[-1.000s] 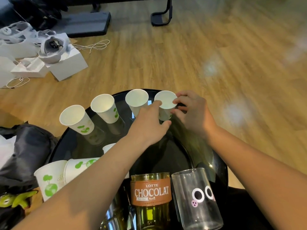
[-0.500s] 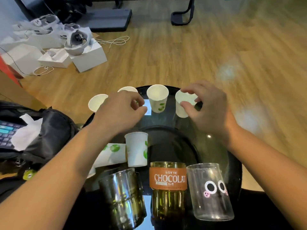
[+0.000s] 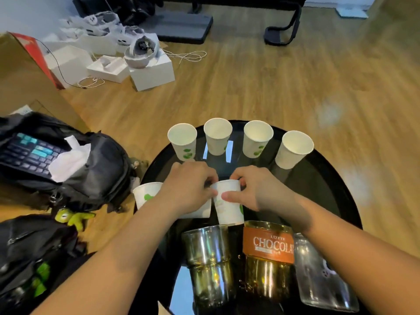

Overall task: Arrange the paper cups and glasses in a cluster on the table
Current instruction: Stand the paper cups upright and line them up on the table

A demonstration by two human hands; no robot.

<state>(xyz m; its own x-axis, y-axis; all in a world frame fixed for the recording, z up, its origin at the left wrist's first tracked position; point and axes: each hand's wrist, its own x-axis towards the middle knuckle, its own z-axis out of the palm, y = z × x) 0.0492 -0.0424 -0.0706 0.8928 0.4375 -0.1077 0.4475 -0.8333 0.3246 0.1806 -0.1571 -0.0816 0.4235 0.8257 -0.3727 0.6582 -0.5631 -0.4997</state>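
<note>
Four white paper cups with green prints stand in a row along the far edge of the round black table [image 3: 322, 192]: cup one [image 3: 183, 140], cup two [image 3: 217, 136], cup three [image 3: 258, 138], cup four [image 3: 294, 148]. In the middle stands another paper cup [image 3: 228, 208]; my left hand [image 3: 191, 192] and my right hand [image 3: 256, 189] both grip it near its top. A stack of paper cups [image 3: 147, 195] lies on its side under my left wrist. At the near edge stand a smoky glass [image 3: 209, 262], a glass labelled CHOCOLAT [image 3: 268, 258] and a clear glass [image 3: 322, 278].
An open black backpack [image 3: 91, 169] holding a keyboard and a tissue sits on the floor left of the table. A second dark bag [image 3: 34, 253] and a green toy [image 3: 72, 218] lie nearer. White boxes [image 3: 152, 73] and cables are farther back on the wooden floor.
Both hands have drawn back from the far row of cups and closed on the cup in the middle of the table. The view has tilted down and shifted.
</note>
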